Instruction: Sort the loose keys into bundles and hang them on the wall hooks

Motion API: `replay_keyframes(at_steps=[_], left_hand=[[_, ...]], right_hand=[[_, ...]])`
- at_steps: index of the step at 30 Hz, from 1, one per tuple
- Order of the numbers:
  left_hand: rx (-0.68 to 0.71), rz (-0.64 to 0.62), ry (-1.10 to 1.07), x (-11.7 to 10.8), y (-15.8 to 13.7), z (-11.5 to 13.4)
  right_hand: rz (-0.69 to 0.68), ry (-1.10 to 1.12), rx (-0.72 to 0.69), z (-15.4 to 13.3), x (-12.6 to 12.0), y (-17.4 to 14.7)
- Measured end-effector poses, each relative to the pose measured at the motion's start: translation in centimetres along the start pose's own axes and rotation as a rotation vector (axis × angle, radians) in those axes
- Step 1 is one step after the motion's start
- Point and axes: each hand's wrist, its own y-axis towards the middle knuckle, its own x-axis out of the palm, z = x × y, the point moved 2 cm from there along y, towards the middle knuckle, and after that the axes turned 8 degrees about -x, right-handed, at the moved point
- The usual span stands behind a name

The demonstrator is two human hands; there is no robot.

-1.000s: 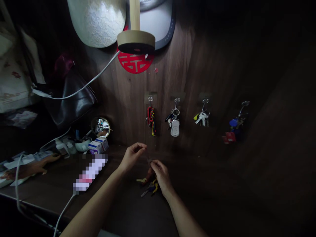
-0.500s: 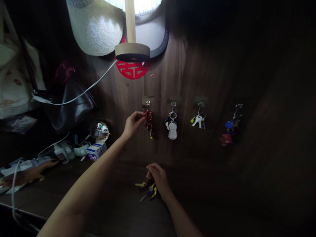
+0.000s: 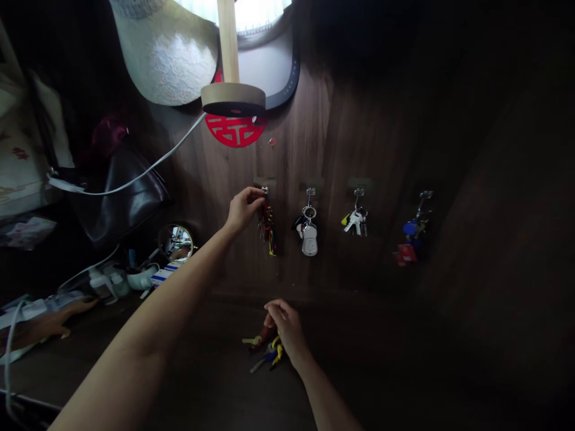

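My left hand (image 3: 243, 211) is raised at the leftmost wall hook (image 3: 265, 189). Its thumb and fingertips pinch the top of a key bunch (image 3: 270, 232) with red, green and yellow cords, which hangs below the hook; my fingers hide the exact grip. Lower down, my right hand (image 3: 288, 328) has its fingers curled round a second key bunch (image 3: 269, 354), with a brown fob, a yellow cord and loose keys hanging out to the left. Part of that bunch is hidden by the hand.
More keys hang on hooks to the right: a set with a grey fob (image 3: 309, 238), silver keys (image 3: 355, 221) and a set with blue and red tags (image 3: 407, 252). A lamp (image 3: 233, 97) hangs above. Bottles (image 3: 102, 284) and a round mirror (image 3: 176, 241) stand left.
My left hand has shifted up along the hanging bunch to its top by the hook. My right hand keeps its keys in nearly the same place. The view has turned slightly right.
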Motion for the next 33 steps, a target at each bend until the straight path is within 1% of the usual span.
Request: replay_keyframes(at_steps=[4,8,10,13,18,21,25,29,33], left_hand=[[0.034,-0.006,0.032,0.0,0.3,0.1],[-0.015,-0.012,0.169,-0.1,0.5,-0.1],[-0.038,-0.014,0.202,-0.1,0.3,-0.2],[-0.054,-0.001,0.188,-0.1,-0.2,-0.6],[-0.017,-0.006,0.073,0.0,-1.4,-1.3],[-0.023,0.002,0.015,0.1,-2.5,-1.9],[-0.077,0.027,-0.030,0.0,-4.6,-2.9],[-0.153,0.015,-0.034,0.0,-7.4,-4.4],[-0.264,-0.025,-0.038,0.0,-10.7,-6.4]], right_hand=[[0.003,-0.007,0.009,-0.1,0.1,-0.1],[-0.004,0.000,0.001,-0.1,0.2,-0.1],[-0.003,0.004,-0.006,-0.1,0.2,-0.2],[0.010,0.000,-0.001,0.0,0.1,-0.1],[0.032,-0.009,-0.009,0.3,-0.1,0.1],[0.038,-0.002,-0.018,0.5,-0.3,0.1],[0.038,0.027,-0.011,0.8,-0.5,0.1],[0.062,0.035,0.001,1.1,-0.7,0.1],[0.104,0.007,0.017,1.3,-1.2,0.3]])
